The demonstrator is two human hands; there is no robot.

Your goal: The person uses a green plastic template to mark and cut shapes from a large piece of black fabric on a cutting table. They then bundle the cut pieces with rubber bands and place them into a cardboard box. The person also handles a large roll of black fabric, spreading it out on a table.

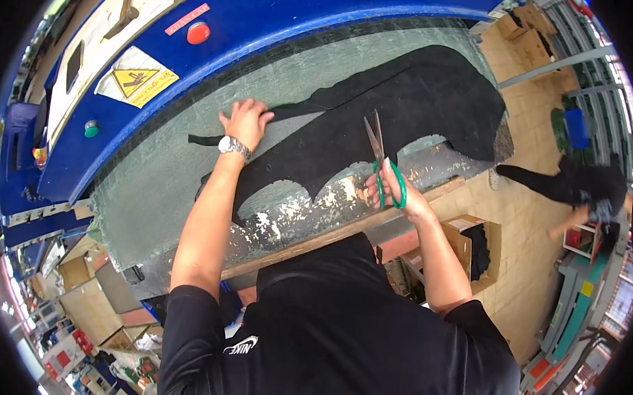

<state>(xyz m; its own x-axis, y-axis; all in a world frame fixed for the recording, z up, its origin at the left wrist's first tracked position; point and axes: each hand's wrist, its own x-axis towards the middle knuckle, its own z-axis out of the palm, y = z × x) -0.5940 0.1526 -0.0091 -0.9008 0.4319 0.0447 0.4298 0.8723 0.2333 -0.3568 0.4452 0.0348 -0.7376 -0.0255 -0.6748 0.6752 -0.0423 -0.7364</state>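
Note:
A large sheet of black leather-like material (427, 96) lies on the grey-green cutting bed, with scalloped cut-outs along its near edge. A slit parts a narrow strip (295, 110) from its far side, and the bed shows through the gap. My left hand (245, 122) rests with fingers spread at this strip, beside its loose end. In my right hand (395, 187) is a pair of scissors (377, 140) with green handles. Its blades point away from me, slightly apart, above the sheet. Part of the grip is hidden behind my fingers.
A blue machine beam (260, 22) with a red button (198, 33), a green button (91, 128) and a yellow warning sign (134, 81) runs along the far side. Right of the bed stands a cardboard box (494, 255) holding black pieces. Another person (592, 188) is at the far right.

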